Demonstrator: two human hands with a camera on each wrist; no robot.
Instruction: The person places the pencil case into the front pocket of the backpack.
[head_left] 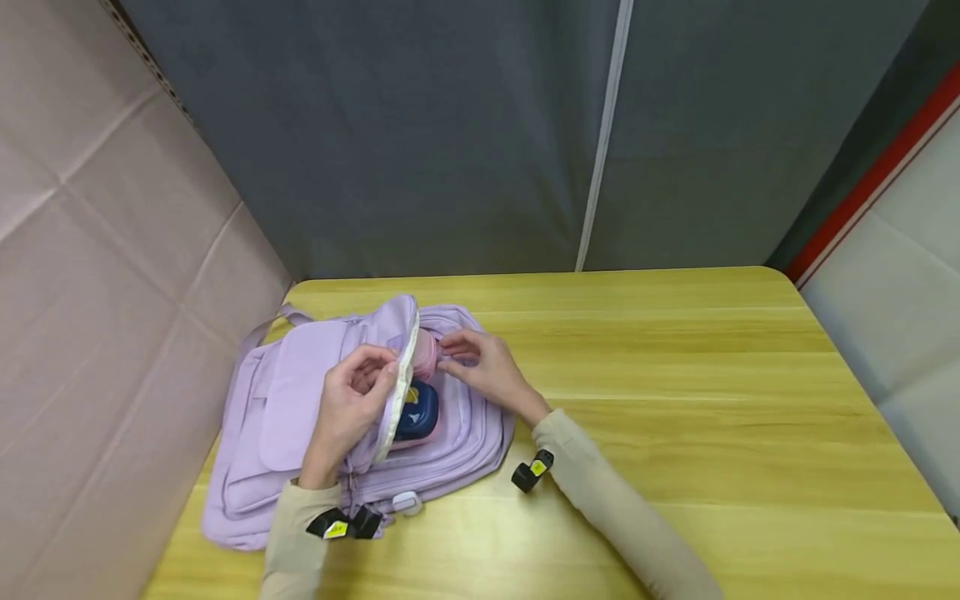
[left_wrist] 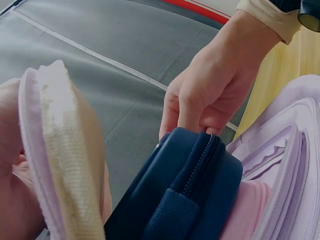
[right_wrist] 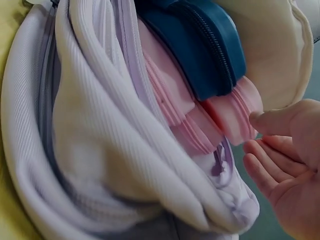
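Note:
A lilac backpack (head_left: 303, 400) lies on the table with a front pocket unzipped. My left hand (head_left: 351, 400) pinches the pocket's cream-lined edge (head_left: 402, 383) and holds it up, away from the bag. Inside the mouth sit a dark blue zip case (head_left: 420, 412) and, above it in the head view, a pink zip case (head_left: 424, 354). More pink cases (right_wrist: 167, 85) show beneath the blue one in the right wrist view. My right hand (head_left: 483, 367) is at the pink case's outer end, thumb tip (right_wrist: 257, 119) right at its edge and the fingers loosely bent just below.
Under the bag is a wood-grain table (head_left: 675, 400), its surface stretching off to the right. A grey curtain (head_left: 412, 150) hangs behind, and a pale padded wall (head_left: 112, 292) rises close along the left side. A small white tag (head_left: 407, 502) lies by the bag's near edge.

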